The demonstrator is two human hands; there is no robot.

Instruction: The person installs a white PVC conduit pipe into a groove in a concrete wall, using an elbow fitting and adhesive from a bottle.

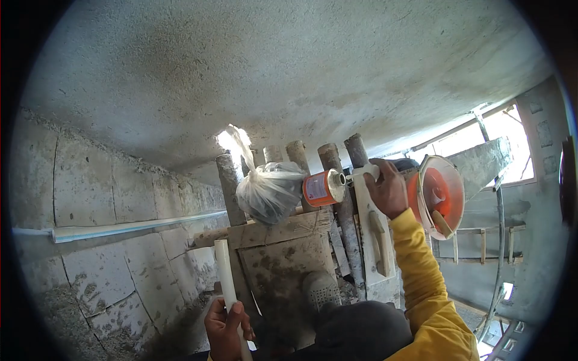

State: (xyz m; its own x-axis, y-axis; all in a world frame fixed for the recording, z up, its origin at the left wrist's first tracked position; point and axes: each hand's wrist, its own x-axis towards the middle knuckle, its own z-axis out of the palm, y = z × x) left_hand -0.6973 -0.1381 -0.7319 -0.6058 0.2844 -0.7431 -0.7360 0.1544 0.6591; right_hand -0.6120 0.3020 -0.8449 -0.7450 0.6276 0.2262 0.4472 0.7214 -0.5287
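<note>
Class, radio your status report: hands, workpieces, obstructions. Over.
Left hand grips white plastic pipe. Right hand holds white plastic fitting beside neck of orange metal can. Possible obstruction: translucent plastic bag left of can.

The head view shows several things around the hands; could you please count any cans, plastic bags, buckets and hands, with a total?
Can: 1
Plastic bag: 1
Bucket: 1
Hands: 2 (left hand, right hand)
Total: 5
</note>
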